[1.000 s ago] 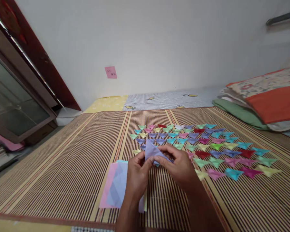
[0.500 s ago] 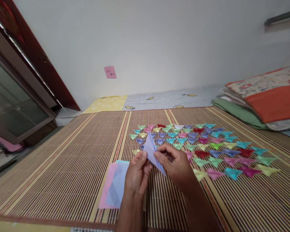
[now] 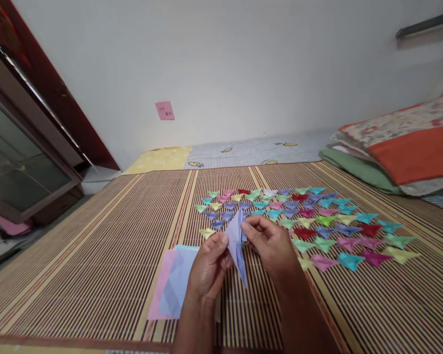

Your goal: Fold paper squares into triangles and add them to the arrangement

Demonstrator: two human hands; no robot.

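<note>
A folded sheet of lavender origami paper (image 3: 237, 246), long and pointed at both ends, is held up above the mat. My left hand (image 3: 208, 263) pinches its left edge between thumb and fingers. On the other side, my right hand (image 3: 271, 243) grips the right edge near the upper half, with the lower fingers curled out of sight. Just left of my left wrist lie loose square paper sheets (image 3: 173, 285), with blue on top and pink beneath. Behind and right of my hands, many small folded paper pieces (image 3: 325, 220) in mixed colours stand in rows.
A striped woven mat (image 3: 96, 255) covers the surface. Folded bedding (image 3: 409, 152) is piled at the right, against the white wall (image 3: 243, 64). A pink note (image 3: 165, 110) is stuck on the wall. A glass-fronted cabinet (image 3: 22, 147) stands at the left.
The lavender paper has turned more upright, its lower tip swinging left and down. My right hand has shifted slightly right along its edge. The whole view has drifted a little.
</note>
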